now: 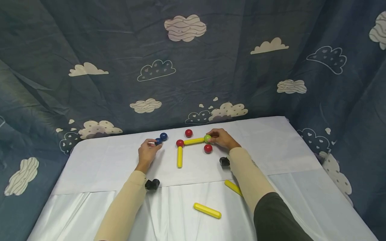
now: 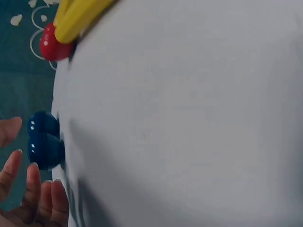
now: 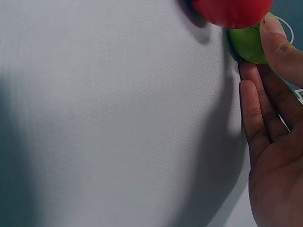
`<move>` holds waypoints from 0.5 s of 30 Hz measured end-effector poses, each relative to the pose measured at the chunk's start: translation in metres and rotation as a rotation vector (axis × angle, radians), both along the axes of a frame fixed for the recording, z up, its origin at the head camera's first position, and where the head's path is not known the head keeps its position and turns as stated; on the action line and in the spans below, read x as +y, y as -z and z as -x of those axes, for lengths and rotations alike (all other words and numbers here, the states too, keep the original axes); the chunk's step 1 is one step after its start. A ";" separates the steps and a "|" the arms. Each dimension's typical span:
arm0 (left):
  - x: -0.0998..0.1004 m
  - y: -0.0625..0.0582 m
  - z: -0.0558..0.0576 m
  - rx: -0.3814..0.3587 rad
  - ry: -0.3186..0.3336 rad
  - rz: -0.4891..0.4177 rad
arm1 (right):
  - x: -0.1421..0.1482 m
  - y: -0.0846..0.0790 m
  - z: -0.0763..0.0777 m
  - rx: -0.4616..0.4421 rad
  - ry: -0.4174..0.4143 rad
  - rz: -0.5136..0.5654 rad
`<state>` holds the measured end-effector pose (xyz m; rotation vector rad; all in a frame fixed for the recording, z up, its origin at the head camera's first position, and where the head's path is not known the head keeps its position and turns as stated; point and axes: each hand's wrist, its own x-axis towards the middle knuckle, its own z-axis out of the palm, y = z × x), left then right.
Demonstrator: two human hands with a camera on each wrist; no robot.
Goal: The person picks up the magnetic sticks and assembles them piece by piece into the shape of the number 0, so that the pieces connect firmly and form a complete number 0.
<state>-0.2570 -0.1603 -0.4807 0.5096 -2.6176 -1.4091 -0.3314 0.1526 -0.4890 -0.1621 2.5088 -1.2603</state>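
Observation:
My right hand (image 1: 222, 138) pinches a green ball (image 1: 207, 138), which meets the right end of a yellow stick (image 1: 194, 141). That stick's left end meets a red ball (image 1: 180, 143), and a second yellow stick (image 1: 180, 157) runs from it toward me. In the right wrist view the thumb (image 3: 281, 47) lies against the green ball (image 3: 249, 45). My left hand (image 1: 147, 154) is at two blue balls (image 1: 164, 136) that sit side by side. The left wrist view shows its thumb and fingers spread beside the blue balls (image 2: 45, 151); contact is unclear.
One loose red ball (image 1: 188, 133) lies behind the joined sticks, another red ball (image 1: 208, 148) in front of the green one. Nearer me are a yellow stick (image 1: 207, 211) and another yellow stick (image 1: 233, 187), partly behind the right sleeve. A cloud-patterned curtain (image 1: 211, 67) hangs behind the white-covered table (image 1: 99, 167).

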 end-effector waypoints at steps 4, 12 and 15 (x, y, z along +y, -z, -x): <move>-0.003 0.001 0.006 -0.038 0.005 -0.002 | -0.001 0.000 0.001 0.002 0.002 0.002; -0.003 0.008 0.015 -0.041 0.039 0.075 | 0.000 0.001 0.001 0.003 0.008 0.015; -0.002 0.008 0.018 -0.051 0.040 0.077 | 0.000 0.001 0.000 0.005 0.008 0.019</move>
